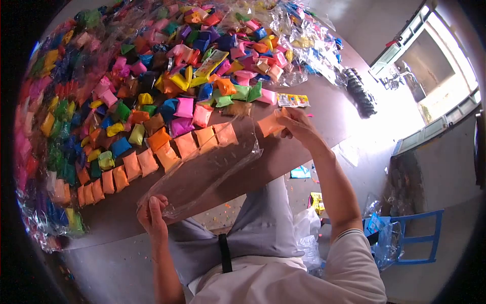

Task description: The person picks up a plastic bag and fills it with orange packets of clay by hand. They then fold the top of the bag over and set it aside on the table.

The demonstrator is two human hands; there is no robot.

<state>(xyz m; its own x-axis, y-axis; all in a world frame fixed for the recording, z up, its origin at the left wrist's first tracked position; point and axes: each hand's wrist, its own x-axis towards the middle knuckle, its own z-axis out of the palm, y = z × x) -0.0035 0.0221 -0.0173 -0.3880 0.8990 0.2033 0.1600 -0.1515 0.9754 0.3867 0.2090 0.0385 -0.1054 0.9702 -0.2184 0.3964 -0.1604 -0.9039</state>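
Left hand (152, 210) pinches the near end of a clear plastic bag (202, 169), fingers closed on its edge; bag lies flat across the brown surface (324, 109), its far end touching the row of orange packets (152, 157); right hand (298, 126) grips one orange packet (269, 124), fingers wrapped round it, just beside the bag's far end; behind sits a big heap of small coloured packets (167, 76), pink, blue, yellow, green, spread over crinkled plastic sheet; a printed strip (292, 100) lies flat near the right hand.

Risks, as judgement: bag film is limp and held at one end only, so its mouth may collapse and the packet could snag or miss; the orange row sits at the surface's near side, a nudge from the bag could push some off; packets look soft, a hard squeeze might burst one.

Hard to tell: which end of the bag is open; whether packets are already inside; print on the strip; heap's left edge is warped and dark; floor litter and blue chair (415, 238) are partly hidden.
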